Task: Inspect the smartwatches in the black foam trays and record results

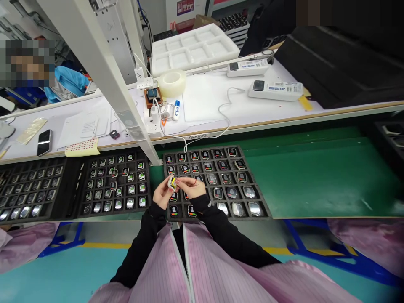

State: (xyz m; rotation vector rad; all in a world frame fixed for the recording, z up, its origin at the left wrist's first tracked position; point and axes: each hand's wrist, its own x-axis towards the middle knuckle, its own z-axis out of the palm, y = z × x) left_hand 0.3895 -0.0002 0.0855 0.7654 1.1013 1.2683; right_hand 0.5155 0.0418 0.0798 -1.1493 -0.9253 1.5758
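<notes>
Both my hands meet over the front left part of a black compartment tray (252,185) of small smartwatch bodies. My left hand (162,194) is closed around one watch body (172,182) with a lit, coloured screen. My right hand (192,186) is closed in a pinch at the same watch body, fingertips touching it from the right. A thin white cable (186,141) runs from the shelf above down toward my hands. Several watch bodies in the tray show lit screens, others are dark or shiny.
Two more black trays (115,182) (30,189) of watch bodies lie to the left on the green belt (315,172). On the white shelf above sit a tape roll (172,82), power strips (274,89), a charger dock (153,96), a phone (43,142) and white foam trays (192,48). A slanted metal post (104,71) stands in front.
</notes>
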